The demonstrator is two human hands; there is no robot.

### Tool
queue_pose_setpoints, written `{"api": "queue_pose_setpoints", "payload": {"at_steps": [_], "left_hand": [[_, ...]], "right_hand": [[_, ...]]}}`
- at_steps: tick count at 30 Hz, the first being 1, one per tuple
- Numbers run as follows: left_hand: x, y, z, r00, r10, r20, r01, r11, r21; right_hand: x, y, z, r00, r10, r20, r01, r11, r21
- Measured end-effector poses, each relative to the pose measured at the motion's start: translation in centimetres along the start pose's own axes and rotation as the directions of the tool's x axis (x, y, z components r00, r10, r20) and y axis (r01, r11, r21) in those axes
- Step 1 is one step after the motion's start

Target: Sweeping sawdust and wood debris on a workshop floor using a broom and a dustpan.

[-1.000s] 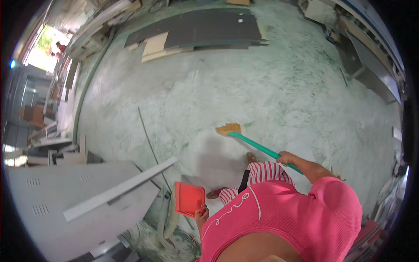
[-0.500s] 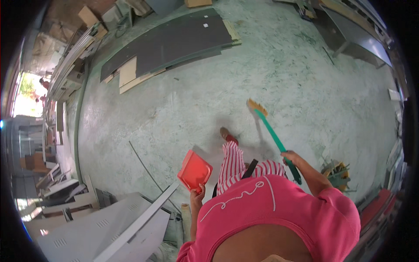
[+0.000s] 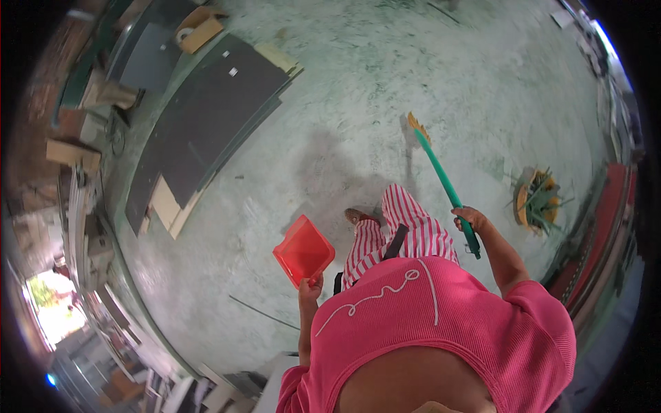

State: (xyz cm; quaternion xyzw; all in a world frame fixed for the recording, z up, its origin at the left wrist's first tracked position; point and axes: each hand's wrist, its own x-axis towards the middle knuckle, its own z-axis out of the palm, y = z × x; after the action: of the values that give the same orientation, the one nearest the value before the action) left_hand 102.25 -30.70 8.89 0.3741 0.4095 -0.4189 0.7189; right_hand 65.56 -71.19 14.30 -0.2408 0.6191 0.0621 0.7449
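Observation:
My left hand point(image 3: 310, 287) is closed round the handle of a red dustpan point(image 3: 304, 252), held out in front of me to the left with its wide end pointing away. On the other side, my right hand point(image 3: 471, 219) grips a hand brush point(image 3: 446, 184) near the end of its long green handle. The yellowish bristles are at the far end, over the green-grey floor point(image 3: 344, 89); whether they touch it I cannot tell.
Dark flat panels point(image 3: 200, 124) lie stacked on the floor at the far left, by an open cardboard box point(image 3: 200, 30). A yellow container with green strips point(image 3: 538, 202) stands to the right. A thin rod point(image 3: 261, 311) lies left of me. Boards and scrap line the left wall.
My view has turned to the right, so the panels now appear farther left and tilted. The yellow container has come fully into view. Both hands keep their hold.

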Motion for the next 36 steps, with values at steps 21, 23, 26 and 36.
{"api": "queue_pose_setpoints", "payload": {"at_steps": [21,23,26,36], "left_hand": [[10.9,-6.0,45.4,0.998,-0.069,0.000,0.060,0.859,0.508],[11.5,-6.9,48.5,0.997,-0.080,-0.004,0.070,0.850,0.523],[12.4,-8.2,52.6,0.992,-0.106,0.069,0.040,0.783,0.620],[19.9,-11.3,61.1,0.978,-0.202,0.051,0.118,0.736,0.667]], "right_hand": [[17.2,-25.2,-25.4,0.882,-0.063,-0.466,0.340,0.771,0.538],[21.0,-30.9,-26.7,0.895,0.039,-0.444,0.352,0.549,0.758],[25.2,-38.7,-24.7,0.902,0.010,-0.431,0.383,0.443,0.811],[31.5,-51.6,-13.9,0.953,-0.253,0.167,0.078,0.737,0.671]]}}
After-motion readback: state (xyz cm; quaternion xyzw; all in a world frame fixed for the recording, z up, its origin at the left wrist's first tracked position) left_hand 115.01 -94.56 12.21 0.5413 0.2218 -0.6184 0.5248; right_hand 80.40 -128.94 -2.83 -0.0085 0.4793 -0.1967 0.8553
